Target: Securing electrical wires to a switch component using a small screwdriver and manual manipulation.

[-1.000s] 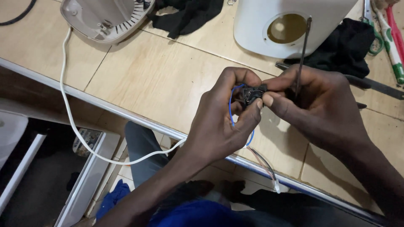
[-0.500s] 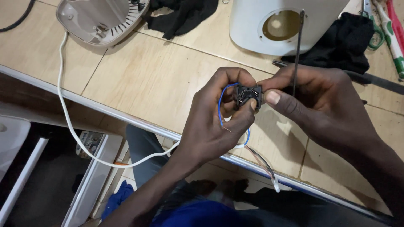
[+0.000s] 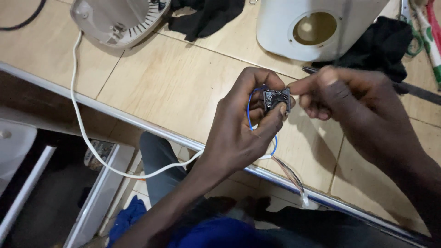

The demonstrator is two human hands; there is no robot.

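The left hand (image 3: pixel 239 133) pinches a small black switch (image 3: pixel 275 98) between thumb and fingertips, above the table (image 3: pixel 174 82), near centre. The switch is squarish, dark, with pale metal terminals on the face turned up. A thin blue wire (image 3: pixel 249 115) loops from it at 8 o'clock, around the fingers. The right hand (image 3: pixel 349 98), at 3 o'clock from the switch, is curled closed, its fingertips meeting the switch's edge; whether it holds anything I cannot tell. A white housing (image 3: pixel 317 25) sits at 12 o'clock, black cloth (image 3: pixel 376 46) at 2, a white cord (image 3: pixel 87 133) at 9.
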